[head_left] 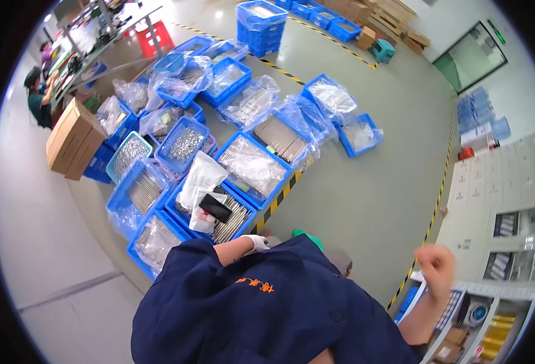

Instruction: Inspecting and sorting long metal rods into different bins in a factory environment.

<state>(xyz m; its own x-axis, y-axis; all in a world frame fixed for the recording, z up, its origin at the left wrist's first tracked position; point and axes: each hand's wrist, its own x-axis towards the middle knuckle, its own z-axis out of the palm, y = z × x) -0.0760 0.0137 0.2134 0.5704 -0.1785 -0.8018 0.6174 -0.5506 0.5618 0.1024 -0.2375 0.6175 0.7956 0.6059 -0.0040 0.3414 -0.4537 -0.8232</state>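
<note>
Left hand [256, 242], white-gloved, hangs by the hip, fingers curled, nothing visibly held. Nearest: open blue plastic crate [185, 213] of thin metal rods on the floor, white plastic bag [201, 179] and black pouch [215, 207] on top. Likely heavy, rods slippery; grip crate by rim. Right hand [436, 267] bare, blurred, near shelf [492, 291]; can't tell how open.

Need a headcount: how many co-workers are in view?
2, both upper left at the workbench: one in dark green, one in purple just behind. Others may be hidden.
</note>
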